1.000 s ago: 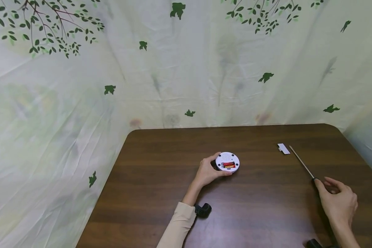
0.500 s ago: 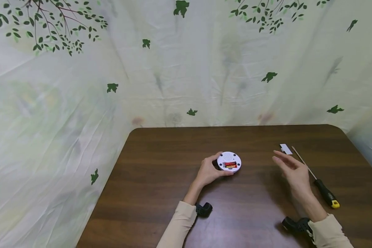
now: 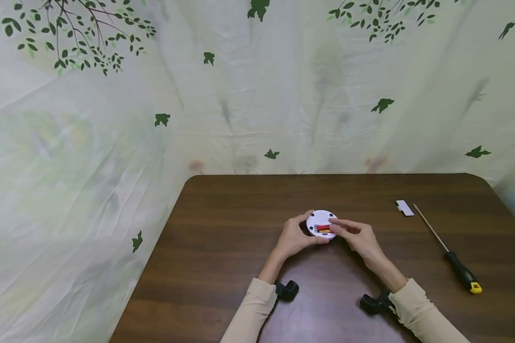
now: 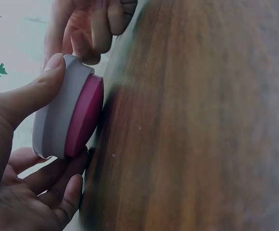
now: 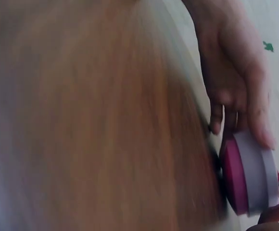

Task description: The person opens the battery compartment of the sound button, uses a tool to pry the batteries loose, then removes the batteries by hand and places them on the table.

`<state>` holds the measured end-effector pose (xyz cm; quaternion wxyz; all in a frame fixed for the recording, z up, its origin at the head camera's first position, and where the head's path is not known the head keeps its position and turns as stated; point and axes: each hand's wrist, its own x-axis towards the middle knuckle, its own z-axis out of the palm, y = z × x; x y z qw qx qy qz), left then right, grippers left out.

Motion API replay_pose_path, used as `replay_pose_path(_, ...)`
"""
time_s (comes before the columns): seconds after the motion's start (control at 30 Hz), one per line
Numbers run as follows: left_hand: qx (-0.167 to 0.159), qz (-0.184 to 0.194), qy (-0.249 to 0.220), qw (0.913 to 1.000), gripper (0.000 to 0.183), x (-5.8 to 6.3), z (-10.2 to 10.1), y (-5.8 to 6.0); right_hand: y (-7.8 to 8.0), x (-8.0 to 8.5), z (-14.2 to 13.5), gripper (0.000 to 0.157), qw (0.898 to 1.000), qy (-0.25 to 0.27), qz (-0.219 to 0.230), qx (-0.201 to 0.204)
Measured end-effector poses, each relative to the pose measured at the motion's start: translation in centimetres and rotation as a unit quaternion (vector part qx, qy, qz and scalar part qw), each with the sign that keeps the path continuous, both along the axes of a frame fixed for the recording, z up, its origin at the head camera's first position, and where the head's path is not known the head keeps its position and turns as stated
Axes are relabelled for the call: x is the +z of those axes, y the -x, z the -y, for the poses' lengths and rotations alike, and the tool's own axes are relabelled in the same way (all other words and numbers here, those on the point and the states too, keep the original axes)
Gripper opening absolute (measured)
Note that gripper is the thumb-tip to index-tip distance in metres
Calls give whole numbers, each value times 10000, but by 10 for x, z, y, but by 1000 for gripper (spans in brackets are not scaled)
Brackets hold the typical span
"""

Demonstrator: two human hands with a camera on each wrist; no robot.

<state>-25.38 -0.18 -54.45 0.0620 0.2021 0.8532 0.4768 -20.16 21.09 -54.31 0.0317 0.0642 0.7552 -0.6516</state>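
Note:
A round device [image 3: 316,220], white on the perforated face and pink on the other side, stands tilted toward me just above or on the table. Its battery compartment is uncovered and holds red batteries [image 3: 323,228]. My left hand [image 3: 293,236] grips the device by its rim, thumb on one side and fingers on the other; the pink side [image 4: 85,115] shows in the left wrist view. My right hand [image 3: 362,240] reaches in from the right, thumb and forefinger at the edge of the compartment, partly covering it. No firm pinch on a battery shows.
To the right on the brown table [image 3: 240,267] lie a small white battery cover [image 3: 405,208] and a screwdriver [image 3: 459,267] with a black and yellow handle. A leaf-printed curtain [image 3: 283,95] hangs behind the table's far edge.
My right hand has let go of the screwdriver, which lies on the table, and has moved left to the device. The left hand keeps its hold on the device.

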Motion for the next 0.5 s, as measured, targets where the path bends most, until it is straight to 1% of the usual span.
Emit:
replay_pose_path(0.13,3,-79,47,10000,89,3,-2,1,-1,0,4,47,9999,-29,-31,-124)
replay_pose_path(0.23,-3,-102,66,9999,89,4,-2,1,-1,1,4,45,9994,-244,-68,-221)
replay_pose_path(0.37,12,-38,51,10000,90,3,-1,0,0,3,3,41,9980,-597,-98,-178)
replay_pose_path(0.5,20,-30,35,10000,90,1,0,-1,4,7,1,37,9973,-734,-85,-49)
